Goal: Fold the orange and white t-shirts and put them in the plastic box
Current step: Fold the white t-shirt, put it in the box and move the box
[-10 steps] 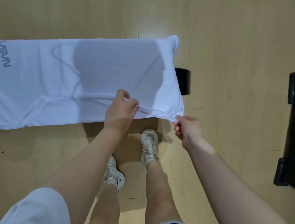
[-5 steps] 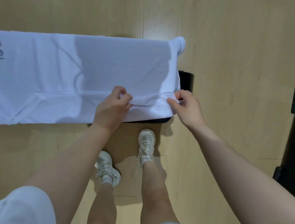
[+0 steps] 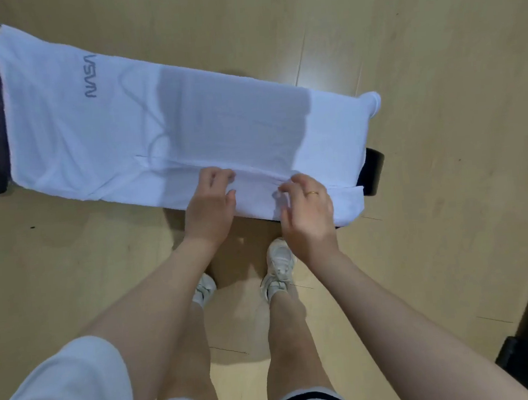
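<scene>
The wooden floor (image 3: 401, 28) fills the view, and a narrow dark counter (image 3: 373, 171) runs across it from far left to right. The white t-shirt (image 3: 169, 122) lies draped along the counter, its near edge turned up in a long fold. It looks light, soft and limp, best gripped at hems and corners. The left hand (image 3: 209, 207) and right hand (image 3: 308, 208), both loosely apart, press the fold's near right end.
</scene>
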`<state>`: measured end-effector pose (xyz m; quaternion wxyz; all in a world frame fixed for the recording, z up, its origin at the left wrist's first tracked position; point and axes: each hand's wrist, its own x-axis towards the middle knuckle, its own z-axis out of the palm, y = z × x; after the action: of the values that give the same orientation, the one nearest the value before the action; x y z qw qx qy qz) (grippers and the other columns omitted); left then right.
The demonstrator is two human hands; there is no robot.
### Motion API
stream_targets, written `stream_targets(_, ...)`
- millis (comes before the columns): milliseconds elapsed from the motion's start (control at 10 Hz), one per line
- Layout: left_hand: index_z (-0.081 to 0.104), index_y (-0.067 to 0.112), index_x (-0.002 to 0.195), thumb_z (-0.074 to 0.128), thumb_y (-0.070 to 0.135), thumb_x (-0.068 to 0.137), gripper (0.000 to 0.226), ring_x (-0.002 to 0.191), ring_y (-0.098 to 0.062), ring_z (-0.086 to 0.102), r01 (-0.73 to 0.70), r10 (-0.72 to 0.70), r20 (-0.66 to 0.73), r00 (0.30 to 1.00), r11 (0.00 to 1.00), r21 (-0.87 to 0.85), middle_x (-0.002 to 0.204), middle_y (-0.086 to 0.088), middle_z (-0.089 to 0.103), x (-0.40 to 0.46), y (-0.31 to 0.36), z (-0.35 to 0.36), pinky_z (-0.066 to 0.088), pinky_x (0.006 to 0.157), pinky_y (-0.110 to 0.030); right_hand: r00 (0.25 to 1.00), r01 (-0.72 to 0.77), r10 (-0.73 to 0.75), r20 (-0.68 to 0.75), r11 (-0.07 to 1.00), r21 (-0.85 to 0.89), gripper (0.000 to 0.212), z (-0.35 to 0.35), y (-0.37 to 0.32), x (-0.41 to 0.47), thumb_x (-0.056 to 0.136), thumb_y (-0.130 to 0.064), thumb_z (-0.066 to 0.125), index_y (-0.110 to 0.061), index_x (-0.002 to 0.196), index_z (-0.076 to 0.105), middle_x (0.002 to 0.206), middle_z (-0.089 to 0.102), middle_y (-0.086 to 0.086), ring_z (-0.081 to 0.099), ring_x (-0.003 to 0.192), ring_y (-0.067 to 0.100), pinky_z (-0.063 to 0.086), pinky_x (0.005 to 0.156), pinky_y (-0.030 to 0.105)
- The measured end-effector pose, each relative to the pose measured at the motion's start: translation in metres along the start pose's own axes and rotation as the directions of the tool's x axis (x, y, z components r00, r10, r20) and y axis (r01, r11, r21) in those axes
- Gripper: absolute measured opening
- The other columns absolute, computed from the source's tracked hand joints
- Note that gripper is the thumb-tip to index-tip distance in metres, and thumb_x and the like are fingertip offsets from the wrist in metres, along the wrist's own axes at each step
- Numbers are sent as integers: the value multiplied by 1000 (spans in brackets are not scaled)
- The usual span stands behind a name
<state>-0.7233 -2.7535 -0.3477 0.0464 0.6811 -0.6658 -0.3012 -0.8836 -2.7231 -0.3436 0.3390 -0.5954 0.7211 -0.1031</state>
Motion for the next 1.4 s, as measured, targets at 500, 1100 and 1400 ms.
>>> stream_targets(500, 39, 11, 133, 39, 34, 97, 43, 89, -14, 54, 562, -834, 306, 459, 5, -827, 105, -2, 54, 2, -210, -104, 48, 77, -31, 915, 327, -289, 281, 940, -101, 30, 117, -206, 52, 84, -2, 45, -4, 112, 57, 121, 52, 17, 52, 100, 40, 47, 79, 44)
stream_targets(1100, 57, 10, 103, 60, 14, 88, 16, 69, -9, 57, 352, -706, 589, 394, -476, -806, 86, -1, 58, 34, -250, -173, 54, 57, -14, 985, -29, 58, 160, 984, -178, 22, 122, -240, 69, 90, -7, 44, -2, 110, 52, 121, 47, 16, 56, 92, 36, 47, 71, 41)
stream_targets(1400, 37, -5, 135, 36, 8, 94, 43, 80, -18, 46, 465, -795, 489, 360, -301, -833, 74, -1, 45, 73, -225, -179, 38, 106, -34, 919, 289, -122, 374, 854, -432, 36, 138, -218, 50, 77, -4, 46, -7, 111, 58, 116, 59, 15, 54, 110, 37, 34, 92, 38)
